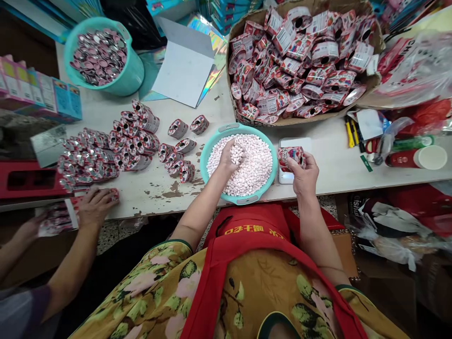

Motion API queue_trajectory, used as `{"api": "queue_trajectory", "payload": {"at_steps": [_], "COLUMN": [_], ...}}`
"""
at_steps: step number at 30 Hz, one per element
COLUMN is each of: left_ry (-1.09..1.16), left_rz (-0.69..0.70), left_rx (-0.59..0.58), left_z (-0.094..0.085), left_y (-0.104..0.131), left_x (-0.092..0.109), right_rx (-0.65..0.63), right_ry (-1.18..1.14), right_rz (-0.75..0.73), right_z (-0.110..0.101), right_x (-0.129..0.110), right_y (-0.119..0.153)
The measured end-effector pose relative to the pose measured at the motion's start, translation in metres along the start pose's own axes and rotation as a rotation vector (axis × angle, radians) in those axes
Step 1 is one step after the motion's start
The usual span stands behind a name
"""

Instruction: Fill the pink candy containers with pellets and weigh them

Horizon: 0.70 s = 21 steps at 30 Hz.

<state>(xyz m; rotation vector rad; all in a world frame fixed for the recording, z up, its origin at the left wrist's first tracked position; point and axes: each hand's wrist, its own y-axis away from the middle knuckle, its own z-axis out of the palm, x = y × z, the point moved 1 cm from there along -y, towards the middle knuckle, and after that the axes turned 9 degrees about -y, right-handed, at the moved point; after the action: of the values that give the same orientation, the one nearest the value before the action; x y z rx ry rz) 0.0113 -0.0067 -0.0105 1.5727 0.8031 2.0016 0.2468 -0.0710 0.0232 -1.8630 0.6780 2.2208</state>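
A turquoise basin (pixel 240 199) full of small pale-pink candies (pixel 252 176) sits in front of me. My left hand (pixel 230 157) is in the basin, its fingers curled round a handful of those candies. To the right, my right hand (pixel 305 174) grips a red printed candy container (pixel 290 159) between thumb and fingers. This container is over a small white scale (pixel 286 178), partly covering it; whether the two touch, I cannot tell. Left of the basin stand several similar containers (pixel 177 128), with round openings showing.
A cardboard box (pixel 231 101) heaped with more containers stands behind the basin. A turquoise bucket (pixel 136 70) holds round metallic lids. At left, a co-worker's hand (pixel 93 205) touches a container beside stacked rows (pixel 88 160). Cutters (pixel 352 132) and a paper cup (pixel 432 157) lie at right.
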Motion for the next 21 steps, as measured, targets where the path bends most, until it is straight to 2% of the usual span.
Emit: {"api": "queue_trajectory", "payload": {"at_steps": [2,4,8,11,15,21], "left_ry": [0.144,0.204,0.109,0.120,0.149,0.108], "left_rz": [-0.036,-0.007,0.191,0.337,0.453,0.468], "left_rx": [-0.039,-0.078,-0.058,0.018,0.139,0.212], "left_z": [0.002,0.005,0.019,0.032,0.038,0.032], "left_y": [0.009,0.023,0.052,0.063,0.062,0.049], "left_x": [0.009,0.020,0.037,0.039,0.034,0.031], "right_rx": [-0.113,-0.216,-0.371,-0.522,-0.520,-0.512], "right_ry": [0.062,0.201,0.568,0.696,0.714,0.652], "right_rz": [-0.021,-0.052,-0.114,-0.189,-0.247,-0.252], "right_z": [0.014,0.030,0.061,0.081,0.095,0.101], "right_x": [0.000,-0.002,-0.006,-0.006,-0.001,0.008], "right_y": [0.006,0.012,0.023,0.027,0.029,0.032]}}
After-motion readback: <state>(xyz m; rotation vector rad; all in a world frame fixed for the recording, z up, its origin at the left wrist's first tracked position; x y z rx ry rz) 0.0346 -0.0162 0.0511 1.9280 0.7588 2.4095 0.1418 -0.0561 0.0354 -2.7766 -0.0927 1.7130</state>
